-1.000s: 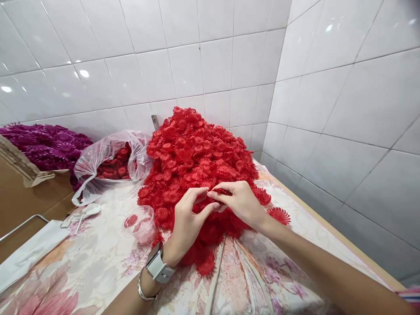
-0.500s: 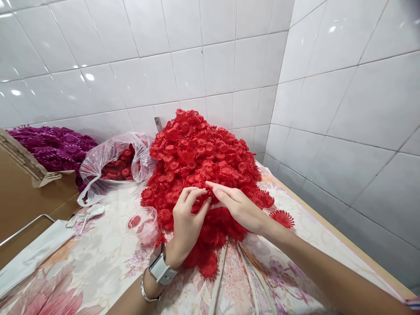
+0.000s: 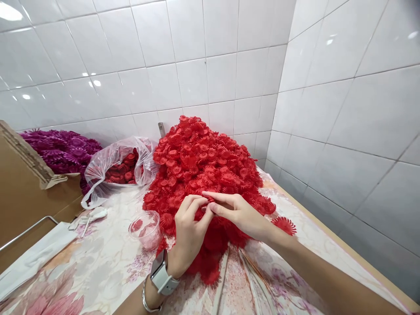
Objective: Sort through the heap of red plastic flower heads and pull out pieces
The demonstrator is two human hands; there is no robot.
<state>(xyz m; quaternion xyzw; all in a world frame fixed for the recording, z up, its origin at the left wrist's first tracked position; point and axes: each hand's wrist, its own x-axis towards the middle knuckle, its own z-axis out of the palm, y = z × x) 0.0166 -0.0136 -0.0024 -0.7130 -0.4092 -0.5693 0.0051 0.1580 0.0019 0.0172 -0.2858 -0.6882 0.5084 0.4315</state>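
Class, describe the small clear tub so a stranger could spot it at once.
Find the big heap of red flower pieces before the tiled wall. Beside its lower left edge, left of the left hand, sits the tub. Unlike the crumpled plastic bag behind it, the tub is small, round and stiff-looking, with red showing inside.

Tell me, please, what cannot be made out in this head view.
Head view:
What sits between the left hand and right hand: mostly hidden by them.
Cardboard box, left part: cut off by the left edge.
Purple heap, lower left: hidden behind the box.
Pale strips, lower ends: cut off by the bottom edge.
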